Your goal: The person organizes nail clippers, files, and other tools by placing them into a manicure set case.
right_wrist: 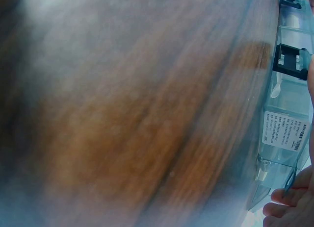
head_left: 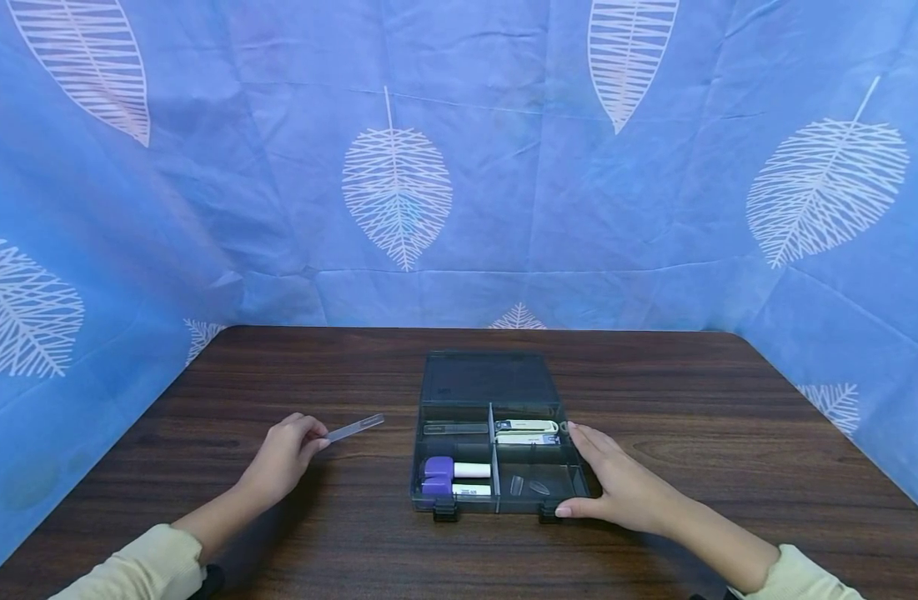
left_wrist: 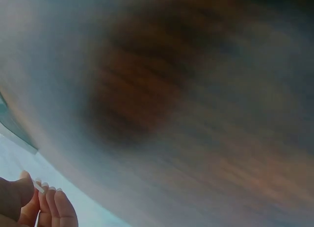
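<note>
My left hand (head_left: 284, 457) pinches one end of a clear nail file (head_left: 356, 427) between thumb and fingers. The file is held left of the box, its free end pointing right. In the left wrist view, the left hand (left_wrist: 41, 202) shows at the lower corner. My right hand (head_left: 624, 483) holds the right side of a dark see-through compartment box (head_left: 496, 504), thumb at the front corner and fingers along the side. Two nail clippers (head_left: 526, 426) lie in the back right compartment. Another clear file (head_left: 455, 429) lies in the back left one.
Two purple-and-white bottles (head_left: 438, 467) lie in the front left compartment. Small clear pieces (head_left: 539, 487) are in the front right one. The box's lid (head_left: 489, 377) is folded back onto the dark wooden table (head_left: 676, 392). A blue leaf-patterned cloth (head_left: 489, 192) hangs behind.
</note>
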The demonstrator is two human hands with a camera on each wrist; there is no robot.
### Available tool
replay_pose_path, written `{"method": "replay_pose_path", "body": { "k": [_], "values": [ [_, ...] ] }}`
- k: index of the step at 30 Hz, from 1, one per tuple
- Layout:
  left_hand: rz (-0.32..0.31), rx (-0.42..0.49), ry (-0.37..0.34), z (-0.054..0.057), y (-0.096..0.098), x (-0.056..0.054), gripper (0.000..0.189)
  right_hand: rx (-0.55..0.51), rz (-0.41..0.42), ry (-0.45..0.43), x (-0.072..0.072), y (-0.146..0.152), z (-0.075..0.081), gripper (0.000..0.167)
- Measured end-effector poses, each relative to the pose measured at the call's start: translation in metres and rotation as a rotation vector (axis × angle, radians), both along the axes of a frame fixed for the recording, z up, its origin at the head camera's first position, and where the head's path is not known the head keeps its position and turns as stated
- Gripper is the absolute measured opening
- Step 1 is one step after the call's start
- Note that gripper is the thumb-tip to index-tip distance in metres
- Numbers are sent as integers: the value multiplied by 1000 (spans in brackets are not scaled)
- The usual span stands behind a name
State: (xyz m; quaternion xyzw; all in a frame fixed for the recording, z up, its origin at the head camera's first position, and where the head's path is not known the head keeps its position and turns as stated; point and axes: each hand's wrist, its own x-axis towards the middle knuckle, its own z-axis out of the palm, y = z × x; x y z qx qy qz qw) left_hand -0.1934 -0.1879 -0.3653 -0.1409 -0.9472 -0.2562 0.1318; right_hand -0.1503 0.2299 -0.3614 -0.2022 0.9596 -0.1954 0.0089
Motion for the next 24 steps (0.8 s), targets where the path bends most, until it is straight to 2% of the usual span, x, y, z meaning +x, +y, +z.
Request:
{"method": "replay_pose_path", "body": {
  "k": [11,24],
  "values": [
    [-23,46,53,3,15,-3,3,-2,-6,-11,-1,0,-1,107],
    [-58,71,55,7,38,-9,3,-10,-15,-18,-1,0,-3,107]
  ]
}}
